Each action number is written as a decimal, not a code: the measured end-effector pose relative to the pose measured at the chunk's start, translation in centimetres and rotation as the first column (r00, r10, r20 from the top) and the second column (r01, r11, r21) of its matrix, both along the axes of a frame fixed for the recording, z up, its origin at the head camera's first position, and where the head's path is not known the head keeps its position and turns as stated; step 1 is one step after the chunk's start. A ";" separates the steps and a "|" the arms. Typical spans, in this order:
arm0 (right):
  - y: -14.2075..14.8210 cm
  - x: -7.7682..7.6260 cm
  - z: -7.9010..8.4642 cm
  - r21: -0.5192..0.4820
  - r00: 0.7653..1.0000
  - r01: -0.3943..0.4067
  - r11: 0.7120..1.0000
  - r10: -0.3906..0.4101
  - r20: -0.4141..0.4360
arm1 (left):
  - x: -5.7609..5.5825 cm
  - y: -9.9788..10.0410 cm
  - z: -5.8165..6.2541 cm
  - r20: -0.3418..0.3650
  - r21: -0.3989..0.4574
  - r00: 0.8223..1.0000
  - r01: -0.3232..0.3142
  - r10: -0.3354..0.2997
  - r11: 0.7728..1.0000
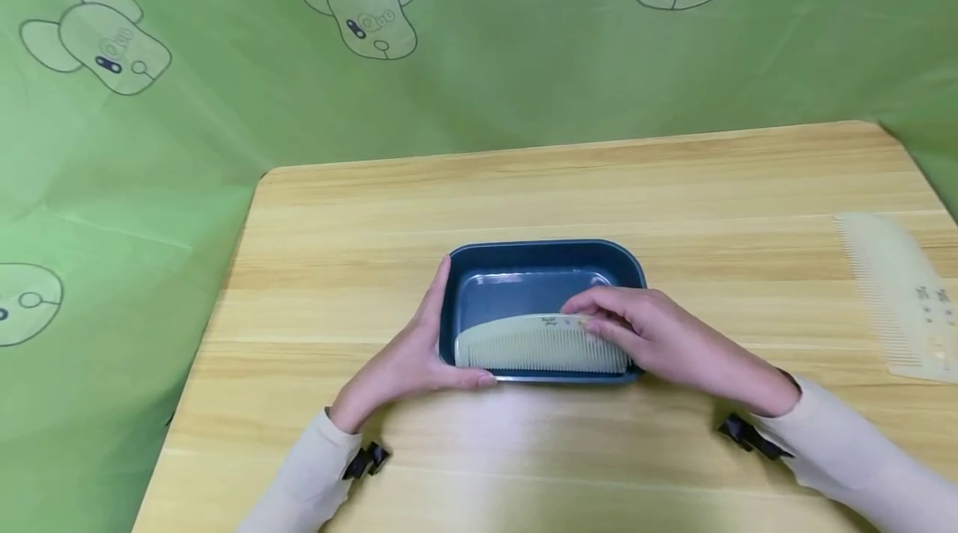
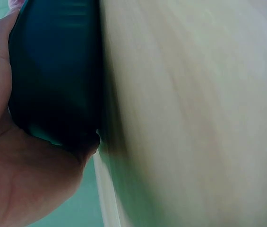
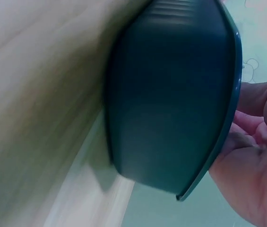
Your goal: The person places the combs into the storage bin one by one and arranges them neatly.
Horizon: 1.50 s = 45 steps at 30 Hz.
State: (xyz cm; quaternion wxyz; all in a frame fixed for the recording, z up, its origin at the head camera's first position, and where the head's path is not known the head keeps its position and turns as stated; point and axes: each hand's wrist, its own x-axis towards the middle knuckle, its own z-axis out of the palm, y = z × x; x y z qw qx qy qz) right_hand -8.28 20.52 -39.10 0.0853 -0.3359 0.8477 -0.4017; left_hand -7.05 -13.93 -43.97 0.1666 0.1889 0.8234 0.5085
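Observation:
A dark blue rectangular container [image 1: 539, 244] with rounded corners sits on the table. My left hand [image 1: 419, 350] grips its left end, the thumb along the front rim and a finger up the left side; the left wrist view shows this hand [image 2: 24, 175] around the container's end [image 2: 57, 61]. Inside, along the front wall, a pale translucent comb [image 1: 535, 342] has its teeth pointing toward me. My right hand [image 1: 651, 333] pinches the comb's curved back near its right end. In the right wrist view the container wall [image 3: 171, 99] hides this hand's fingertips and the comb.
A second pale comb [image 1: 894, 292] lies at the table's right side, partly cut off by the frame. The wooden table [image 1: 359, 242] has its far edge against a green cloth [image 1: 509, 84] printed with cartoon heads.

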 end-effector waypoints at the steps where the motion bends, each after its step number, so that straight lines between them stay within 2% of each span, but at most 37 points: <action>1: -0.1 0.0 0.0 0.006 1.000 -0.003 1.000 0.003 0.007 | 0.0 0.0 0.0 0.001 0.000 1.000 -0.005 0.005 1.000; 11: -1.1 0.4 -0.3 0.085 1.000 0.005 0.996 -0.003 -0.019 | 0.2 0.0 -0.1 -0.001 0.029 1.000 -0.008 0.008 1.000; 16: -1.3 0.8 -0.5 0.134 0.994 0.012 0.991 0.003 -0.111 | 0.1 0.2 0.0 -0.006 0.047 1.000 -0.003 0.003 0.999; 21: -1.4 1.2 -0.9 0.155 0.981 0.027 0.988 0.003 -0.194 | 0.2 0.2 -0.1 0.004 0.024 1.000 -0.004 0.004 1.000; 28: -1.5 1.5 -1.2 0.220 0.970 0.063 0.973 -0.008 -0.244 | 0.2 0.1 0.0 0.019 0.009 1.000 -0.008 0.008 1.000; 38: -0.8 1.4 -1.4 0.124 0.961 0.060 0.990 -0.024 -0.275 | 0.1 0.1 -0.1 0.007 0.021 1.000 -0.009 0.009 1.000; 45: -0.5 1.4 -1.5 -0.037 0.971 0.042 0.998 -0.049 -0.233 | 0.1 0.0 -0.1 0.010 0.016 1.000 -0.011 0.011 1.000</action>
